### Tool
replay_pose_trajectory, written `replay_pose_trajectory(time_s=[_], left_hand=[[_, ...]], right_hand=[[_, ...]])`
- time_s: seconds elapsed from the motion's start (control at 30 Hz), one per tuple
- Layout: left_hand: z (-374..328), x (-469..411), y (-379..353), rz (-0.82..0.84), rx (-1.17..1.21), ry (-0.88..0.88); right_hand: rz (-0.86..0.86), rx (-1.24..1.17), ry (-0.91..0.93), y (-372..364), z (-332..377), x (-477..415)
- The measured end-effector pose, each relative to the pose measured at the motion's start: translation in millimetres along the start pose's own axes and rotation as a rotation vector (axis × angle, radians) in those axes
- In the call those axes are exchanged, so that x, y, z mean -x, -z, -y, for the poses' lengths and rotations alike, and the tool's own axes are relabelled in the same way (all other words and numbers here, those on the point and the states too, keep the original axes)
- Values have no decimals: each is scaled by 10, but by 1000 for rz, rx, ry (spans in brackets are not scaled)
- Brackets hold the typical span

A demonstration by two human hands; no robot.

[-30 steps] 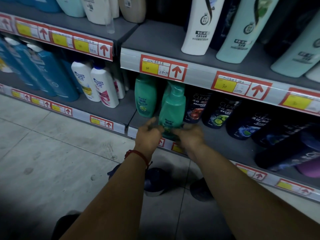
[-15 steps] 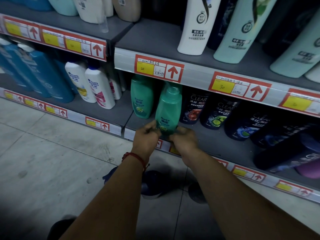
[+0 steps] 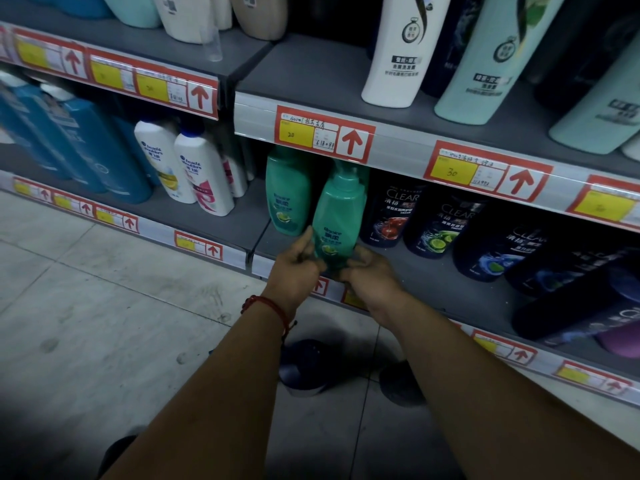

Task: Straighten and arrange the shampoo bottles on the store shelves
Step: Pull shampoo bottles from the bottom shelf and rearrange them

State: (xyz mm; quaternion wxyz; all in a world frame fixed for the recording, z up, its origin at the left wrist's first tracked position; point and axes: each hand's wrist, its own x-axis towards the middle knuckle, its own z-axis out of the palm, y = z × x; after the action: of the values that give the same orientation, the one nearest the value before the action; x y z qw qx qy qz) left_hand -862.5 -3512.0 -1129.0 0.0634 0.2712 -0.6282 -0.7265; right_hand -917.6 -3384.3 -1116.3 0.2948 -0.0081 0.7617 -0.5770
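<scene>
Hardly any shift can be made out since the earlier frames: the green bottle (image 3: 337, 220) has been kept near the front edge of the lower shelf (image 3: 433, 282), pinched low down between both hands. The left hand (image 3: 294, 268) is curled against its left side and the right hand (image 3: 372, 278) against its right side and base. The bottle is seen leaning slightly, label forward, just in front of a second green bottle (image 3: 287, 195).

The task is judged to be at an early stage. The Clear bottles (image 3: 391, 211) beside it are standing. Toward the shelf's right end, dark bottles (image 3: 571, 306) appear tipped over and would still have to be set upright.

Whether the held bottle's base is resting on the shelf cannot be told, since it is covered by the fingers. Caps on this shelf are hidden behind the price rail (image 3: 398, 147) above. The right-hand bottles are dark, and some are cut off by the frame.
</scene>
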Motion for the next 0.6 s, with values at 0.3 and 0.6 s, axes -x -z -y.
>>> replay_pose_trajectory(time_s=[0.3,0.6], left_hand=[[-205,236,121,87,-495,-163],[-355,991,-54,204,-854,-230]], right_hand=[[84,230,129,217,136,325],[-22,729,238,982,85,1044]])
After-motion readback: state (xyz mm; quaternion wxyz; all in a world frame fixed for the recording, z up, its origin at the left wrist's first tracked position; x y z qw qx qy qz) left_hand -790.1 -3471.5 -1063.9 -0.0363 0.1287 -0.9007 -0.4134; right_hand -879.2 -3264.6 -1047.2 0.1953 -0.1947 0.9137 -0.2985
